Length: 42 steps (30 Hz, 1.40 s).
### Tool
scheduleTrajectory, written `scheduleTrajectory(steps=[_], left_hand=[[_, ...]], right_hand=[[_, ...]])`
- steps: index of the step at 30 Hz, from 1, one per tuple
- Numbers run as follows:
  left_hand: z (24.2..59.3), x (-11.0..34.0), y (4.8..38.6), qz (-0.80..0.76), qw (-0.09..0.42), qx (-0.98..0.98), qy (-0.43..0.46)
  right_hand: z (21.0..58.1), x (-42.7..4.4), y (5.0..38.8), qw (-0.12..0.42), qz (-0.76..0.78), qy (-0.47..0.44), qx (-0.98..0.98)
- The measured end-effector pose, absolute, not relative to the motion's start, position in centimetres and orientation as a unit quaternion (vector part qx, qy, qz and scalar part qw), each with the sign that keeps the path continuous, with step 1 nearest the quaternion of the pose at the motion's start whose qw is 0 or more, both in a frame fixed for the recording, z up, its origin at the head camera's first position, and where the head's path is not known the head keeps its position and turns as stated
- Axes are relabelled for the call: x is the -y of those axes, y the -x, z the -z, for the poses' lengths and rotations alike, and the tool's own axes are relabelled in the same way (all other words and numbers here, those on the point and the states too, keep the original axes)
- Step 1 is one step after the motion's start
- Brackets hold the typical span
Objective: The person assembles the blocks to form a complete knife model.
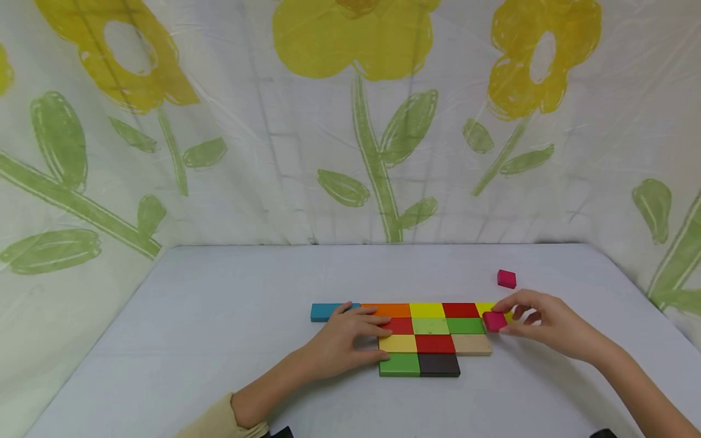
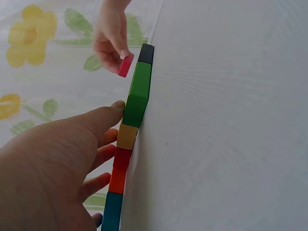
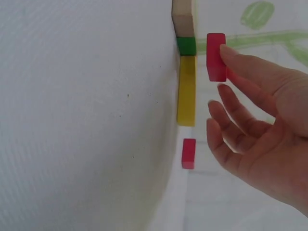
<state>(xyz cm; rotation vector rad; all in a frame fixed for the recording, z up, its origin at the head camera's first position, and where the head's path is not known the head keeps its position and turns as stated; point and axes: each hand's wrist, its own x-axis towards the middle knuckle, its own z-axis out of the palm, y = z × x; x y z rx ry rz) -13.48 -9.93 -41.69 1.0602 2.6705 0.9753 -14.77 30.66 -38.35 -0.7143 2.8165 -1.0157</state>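
Observation:
Flat coloured wooden blocks lie side by side in joined rows on the table. My right hand pinches a small pink block between thumb and forefinger. In the right wrist view that pink block is held above the table, near the green block and the yellow block. My left hand rests with spread fingers along the rows' left side. Its fingertips touch the red block, and its thumb lies against the light green block. The left fingers partly cover the blue block.
A second pink block lies apart, behind the right end of the rows. The black block and the beige block form the near right edge. A white cloth with painted flowers hangs behind the pale table.

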Motion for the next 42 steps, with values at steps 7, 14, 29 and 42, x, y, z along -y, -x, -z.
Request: scheduleTrajectory(steps=[7,14,29,42], left_hand=[[41.6,9.9,13.4,-0.320,0.053,-0.880,-0.347],[41.5,9.9,13.4,-0.323,0.050,-0.879,-0.349],[41.5,9.9,13.4,-0.323,0.054,-0.879,-0.345],[41.5,9.9,13.3,-0.324,0.057,-0.879,-0.345]], right_hand=[[38.9,-30.9,15.0,0.050,0.327,0.237,-0.913],[39.4,-30.8,15.3,0.070,0.321,0.251,-0.910],[39.9,-30.5,15.3,0.064,0.319,0.256,-0.910],[40.2,-30.6,15.2,0.052,0.322,0.260,-0.909]])
